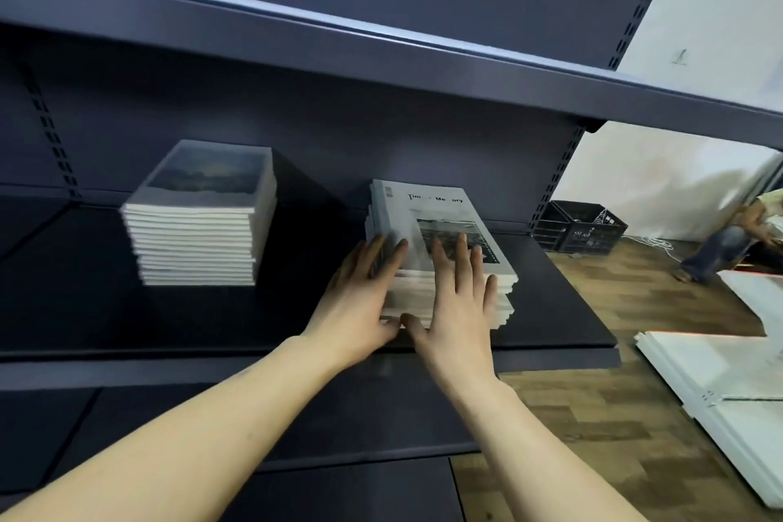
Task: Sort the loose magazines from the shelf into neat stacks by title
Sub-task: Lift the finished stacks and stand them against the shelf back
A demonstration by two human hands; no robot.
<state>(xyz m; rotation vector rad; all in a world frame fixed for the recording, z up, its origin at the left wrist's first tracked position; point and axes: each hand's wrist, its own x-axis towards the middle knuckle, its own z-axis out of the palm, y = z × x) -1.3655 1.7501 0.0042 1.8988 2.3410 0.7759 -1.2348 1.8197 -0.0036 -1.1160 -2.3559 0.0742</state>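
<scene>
Two stacks of magazines stand on a dark shelf board. The left stack is tall and squared, with a dark landscape photo on its white top cover. The right stack is lower, slightly uneven, and its top cover shows a title and a black-and-white picture. My left hand lies flat against the right stack's left front corner, fingers spread. My right hand rests palm down on the same stack's top and front edge, fingers apart. The thumbs nearly touch. Neither hand grips a magazine.
Another dark shelf overhangs above, and slotted uprights frame the bay. To the right, on the wooden floor, sit a black crate, white panels and a crouching person. A lower shelf juts out beneath my forearms.
</scene>
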